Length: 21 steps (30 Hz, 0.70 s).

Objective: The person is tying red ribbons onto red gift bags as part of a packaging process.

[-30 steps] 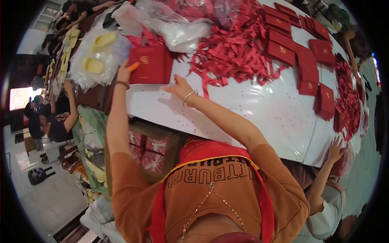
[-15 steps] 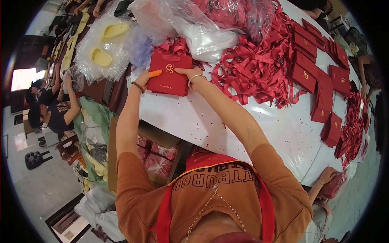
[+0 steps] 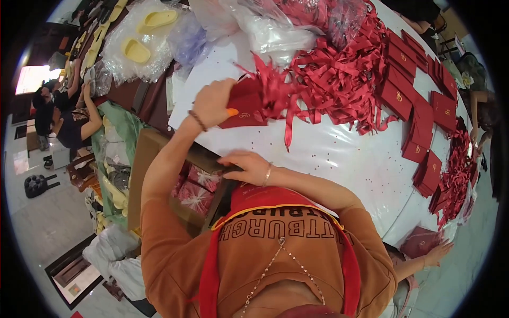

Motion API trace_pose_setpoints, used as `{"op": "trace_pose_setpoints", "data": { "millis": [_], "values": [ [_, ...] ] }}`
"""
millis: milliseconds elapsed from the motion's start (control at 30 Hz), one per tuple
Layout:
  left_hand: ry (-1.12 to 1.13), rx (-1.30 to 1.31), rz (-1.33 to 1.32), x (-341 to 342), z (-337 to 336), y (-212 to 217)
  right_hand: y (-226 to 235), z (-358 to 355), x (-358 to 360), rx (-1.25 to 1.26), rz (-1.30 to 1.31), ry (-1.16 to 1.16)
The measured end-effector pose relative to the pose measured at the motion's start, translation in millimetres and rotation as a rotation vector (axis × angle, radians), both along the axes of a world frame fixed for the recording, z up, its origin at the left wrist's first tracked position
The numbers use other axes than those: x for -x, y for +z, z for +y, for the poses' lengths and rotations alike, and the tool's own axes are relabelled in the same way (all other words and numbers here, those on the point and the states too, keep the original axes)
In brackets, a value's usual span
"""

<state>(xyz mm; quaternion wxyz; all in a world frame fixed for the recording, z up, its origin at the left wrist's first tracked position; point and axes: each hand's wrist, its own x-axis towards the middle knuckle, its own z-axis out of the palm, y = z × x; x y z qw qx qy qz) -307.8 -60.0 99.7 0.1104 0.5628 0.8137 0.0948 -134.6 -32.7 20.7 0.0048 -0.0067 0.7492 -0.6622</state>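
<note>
White glossy round table top, largest item, bears the whole stock and is speckled with red scraps. Red satin ribbon heap, tangled, spreads across the far middle of the table, with crumpled clear plastic bags behind it. Flat red card envelopes with gold emblem, in overlapping rows, run along the right rim. Brown cardboard carton, open, stands below the table's near edge and holds wrapped red and white packets. Pale yellow foam slippers in clear film lie on a dark side table at far left. One red card envelope with gold emblem, lifted just above the table at the heap's near-left edge, has ribbon strands trailing from its upper end. Left hand is clamped on this envelope, orange-nailed thumb pressed on its face. Right hand, bangle at the wrist, lies flat, fingers together, on the dark carton flap at the table's edge, holding nothing. Judged step: one envelope drawn clear of the ribbons; a next move would call for freeing the trailing strands and steadying the carton.
</note>
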Motion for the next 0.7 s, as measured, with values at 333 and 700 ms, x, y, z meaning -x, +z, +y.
{"op": "trace_pose_setpoints", "data": {
  "millis": [333, 700],
  "values": [
    [-0.148, 0.004, 0.038, -8.3, -8.6, -2.8, 16.1, 125.7, 34.7, -0.358, 0.218, -0.155],
    [0.496, -1.042, -1.333, -3.2, -40.7, -88.2, 8.3, 118.5, 38.3, -0.315, 0.126, -0.171]
  ]
}}
